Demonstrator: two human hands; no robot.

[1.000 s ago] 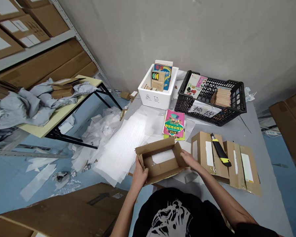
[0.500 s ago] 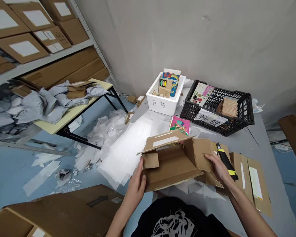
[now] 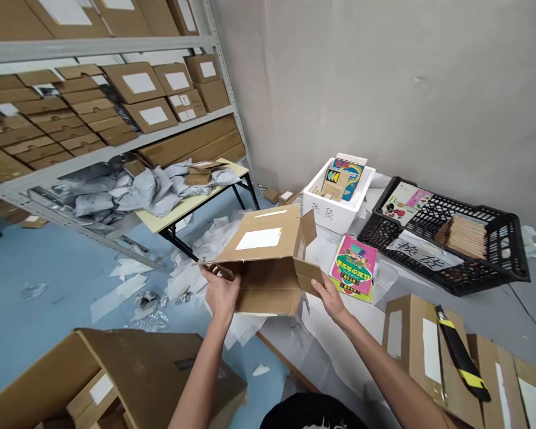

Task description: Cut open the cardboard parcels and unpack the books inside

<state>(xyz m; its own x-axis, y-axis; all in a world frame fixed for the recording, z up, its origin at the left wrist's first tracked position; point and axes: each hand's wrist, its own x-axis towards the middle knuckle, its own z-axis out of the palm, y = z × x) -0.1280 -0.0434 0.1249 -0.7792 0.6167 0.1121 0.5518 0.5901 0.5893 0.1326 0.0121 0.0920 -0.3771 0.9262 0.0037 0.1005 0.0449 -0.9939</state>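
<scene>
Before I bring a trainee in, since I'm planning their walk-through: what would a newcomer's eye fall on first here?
Probably the open cardboard box at the centre, held between the left hand and right hand. Next might be the bright pink book near the white foam box, then the black-and-yellow cutter lying on cardboard at lower right.

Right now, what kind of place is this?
Probably a parcel storeroom or packing room: boxes line the shelves, grey parcels are heaped on a yellow table, and a cutter lies on a carton.
</scene>
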